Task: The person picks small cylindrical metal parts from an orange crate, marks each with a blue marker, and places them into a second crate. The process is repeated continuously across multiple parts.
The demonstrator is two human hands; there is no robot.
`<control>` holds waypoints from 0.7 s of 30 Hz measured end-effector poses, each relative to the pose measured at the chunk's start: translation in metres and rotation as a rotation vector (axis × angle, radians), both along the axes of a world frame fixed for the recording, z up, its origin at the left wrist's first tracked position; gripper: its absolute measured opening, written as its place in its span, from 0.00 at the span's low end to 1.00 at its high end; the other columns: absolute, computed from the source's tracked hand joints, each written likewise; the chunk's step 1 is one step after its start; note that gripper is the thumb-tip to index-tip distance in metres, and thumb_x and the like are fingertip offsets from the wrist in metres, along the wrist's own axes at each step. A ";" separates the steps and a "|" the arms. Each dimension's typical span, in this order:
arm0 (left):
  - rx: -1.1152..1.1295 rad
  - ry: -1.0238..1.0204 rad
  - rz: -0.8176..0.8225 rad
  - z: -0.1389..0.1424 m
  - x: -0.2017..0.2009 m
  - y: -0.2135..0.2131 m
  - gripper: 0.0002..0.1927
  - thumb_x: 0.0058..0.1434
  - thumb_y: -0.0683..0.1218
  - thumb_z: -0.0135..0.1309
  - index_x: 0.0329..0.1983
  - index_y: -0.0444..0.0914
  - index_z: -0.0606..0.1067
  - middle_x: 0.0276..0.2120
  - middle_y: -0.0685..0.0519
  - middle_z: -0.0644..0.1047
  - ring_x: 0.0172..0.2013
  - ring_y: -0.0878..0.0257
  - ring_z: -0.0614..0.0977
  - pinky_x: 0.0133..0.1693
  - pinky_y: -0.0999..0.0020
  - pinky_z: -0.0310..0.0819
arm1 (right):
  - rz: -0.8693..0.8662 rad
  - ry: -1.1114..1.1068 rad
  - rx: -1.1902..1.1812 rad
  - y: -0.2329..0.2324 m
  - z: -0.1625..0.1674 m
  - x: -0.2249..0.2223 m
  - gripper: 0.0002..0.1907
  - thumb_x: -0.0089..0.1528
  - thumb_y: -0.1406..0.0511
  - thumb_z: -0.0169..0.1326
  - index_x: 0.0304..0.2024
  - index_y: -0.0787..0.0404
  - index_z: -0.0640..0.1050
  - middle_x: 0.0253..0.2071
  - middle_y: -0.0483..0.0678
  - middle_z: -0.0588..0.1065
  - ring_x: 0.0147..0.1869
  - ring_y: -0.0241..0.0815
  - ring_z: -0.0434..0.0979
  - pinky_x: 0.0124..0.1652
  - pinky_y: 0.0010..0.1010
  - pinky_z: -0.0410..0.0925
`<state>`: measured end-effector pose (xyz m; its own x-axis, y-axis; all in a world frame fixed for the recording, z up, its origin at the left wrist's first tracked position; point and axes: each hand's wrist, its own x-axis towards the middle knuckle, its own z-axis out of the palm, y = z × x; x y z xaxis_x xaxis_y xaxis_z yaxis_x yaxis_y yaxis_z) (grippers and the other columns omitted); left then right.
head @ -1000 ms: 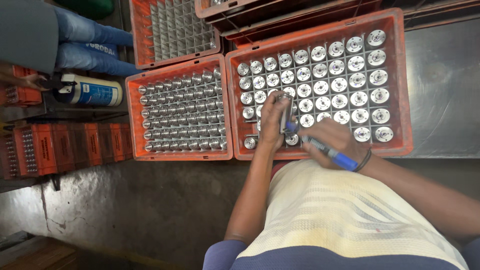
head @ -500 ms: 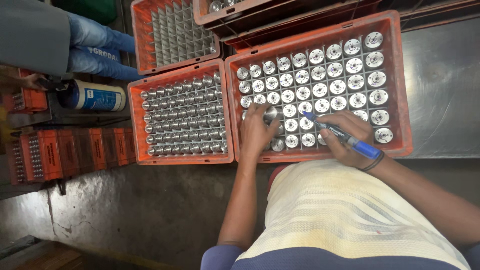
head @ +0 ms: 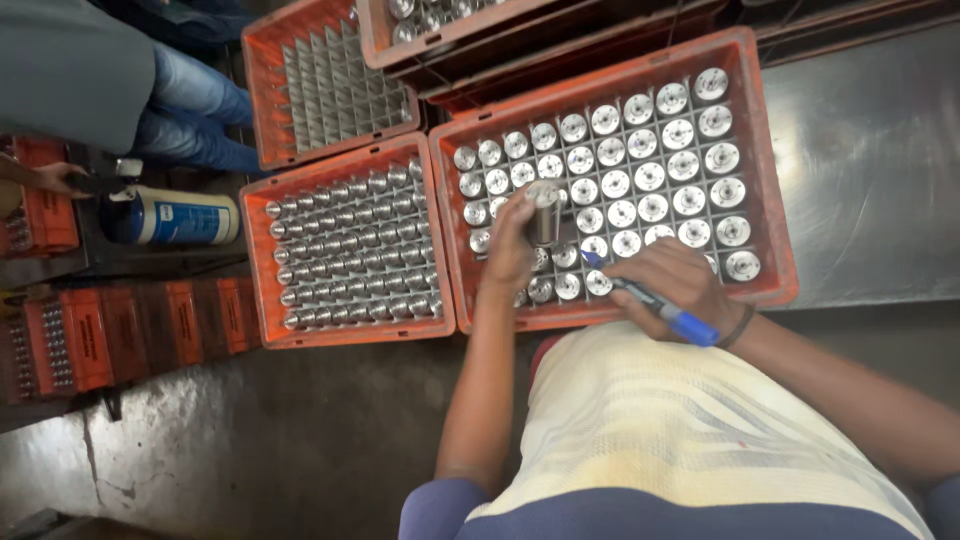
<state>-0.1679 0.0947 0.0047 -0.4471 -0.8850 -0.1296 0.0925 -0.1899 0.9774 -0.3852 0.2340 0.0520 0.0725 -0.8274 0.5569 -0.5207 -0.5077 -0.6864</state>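
My left hand (head: pixel 513 243) grips a shiny metal cylinder (head: pixel 543 210) and holds it upright just above the near left part of an orange crate (head: pixel 770 190). That crate is filled with several round metal parts standing in grid cells. My right hand (head: pixel 677 285) holds a blue marker pen (head: pixel 655 303) over the crate's near edge, its tip pointing toward the lifted cylinder.
A second orange crate (head: pixel 348 245) full of metal cylinders sits to the left, with another crate of bare dividers (head: pixel 330 85) behind it. A blue and white canister (head: pixel 172 217) lies further left. Another person in jeans (head: pixel 195 115) stands at the top left. A steel surface (head: pixel 880 160) is at right.
My left hand has pulled a cylinder up out of the crate and holds it raised. My right hand with the pen has shifted slightly toward the near edge.
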 end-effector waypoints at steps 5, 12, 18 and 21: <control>0.321 0.066 0.169 -0.035 -0.042 0.026 0.22 0.76 0.55 0.44 0.57 0.34 0.75 0.39 0.52 0.77 0.34 0.68 0.76 0.34 0.73 0.73 | -0.071 -0.050 -0.010 -0.009 -0.002 0.003 0.11 0.59 0.70 0.61 0.44 0.65 0.79 0.36 0.52 0.79 0.36 0.49 0.77 0.38 0.38 0.68; 0.329 0.083 0.138 -0.029 -0.045 0.028 0.17 0.70 0.52 0.49 0.54 0.36 0.69 0.34 0.50 0.74 0.26 0.66 0.77 0.24 0.72 0.73 | -0.035 -0.093 0.061 0.001 -0.010 0.005 0.11 0.60 0.68 0.60 0.45 0.64 0.80 0.39 0.52 0.80 0.41 0.47 0.80 0.42 0.36 0.70; 0.366 0.253 0.101 -0.028 -0.045 0.026 0.17 0.63 0.47 0.53 0.52 0.38 0.65 0.36 0.44 0.77 0.28 0.60 0.81 0.30 0.67 0.79 | -0.039 -0.124 0.102 0.004 -0.013 0.008 0.10 0.61 0.68 0.60 0.44 0.64 0.80 0.37 0.52 0.80 0.38 0.45 0.80 0.39 0.34 0.71; 0.275 -0.003 0.099 -0.018 -0.036 0.024 0.18 0.64 0.51 0.50 0.52 0.36 0.68 0.37 0.40 0.80 0.30 0.59 0.83 0.28 0.66 0.77 | 0.024 -0.076 0.064 0.004 -0.012 0.006 0.10 0.60 0.67 0.59 0.43 0.64 0.81 0.36 0.53 0.80 0.36 0.46 0.80 0.38 0.35 0.70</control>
<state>-0.2041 0.1183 -0.0134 -0.3597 -0.8558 -0.3717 0.1213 -0.4379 0.8908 -0.3791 0.2381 0.0396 0.0528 -0.8600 0.5075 -0.4541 -0.4733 -0.7548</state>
